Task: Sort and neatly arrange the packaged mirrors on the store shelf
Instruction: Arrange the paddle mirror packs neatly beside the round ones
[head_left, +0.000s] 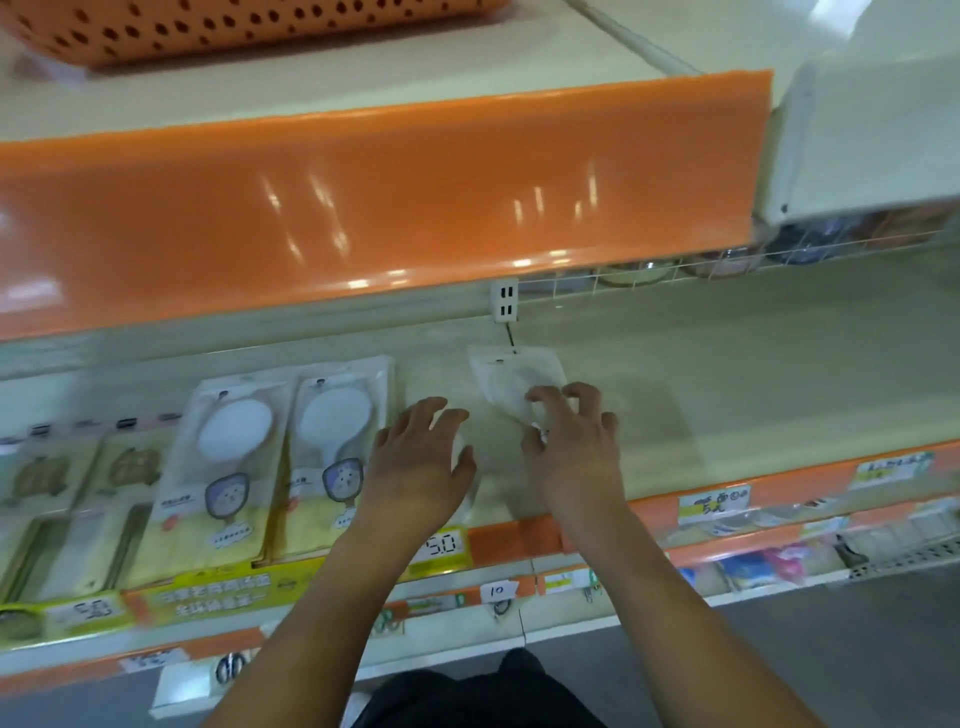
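- Both hands are reaching onto the store shelf (727, 364) as I am working along its row of packaged mirrors.
- My left hand (421, 457) is lying palm-down with fingers spread and lightly bent over a pale packet, of which only a sliver is showing at the thumb; whether it is pressing or gripping, I cannot tell.
- My right hand (571, 447) is hovering claw-like, fingers curled, its tips touching the lower edge of a white packet (511, 379). It looks like a pinch at the corner, though motion blur is leaving that uncertain.
- That white packet is sitting tilted below a small hook bracket (504, 301) at the shelf's back, well apart from the tidy row, which is probably why I am going for it.
- Two hand-mirror packs (337, 447) are lying flat side by side just left of my left hand, handles toward the shelf lip, faces up so shoppers are seeing the product.
- Further left, darker framed packs (52, 499) are lining up the same way.
- Yellow price tags (441, 545) are running along the orange front rail, marking each slot.
- Right of my hands the shelf surface is showing bare board, likely where the stray packet is going next.
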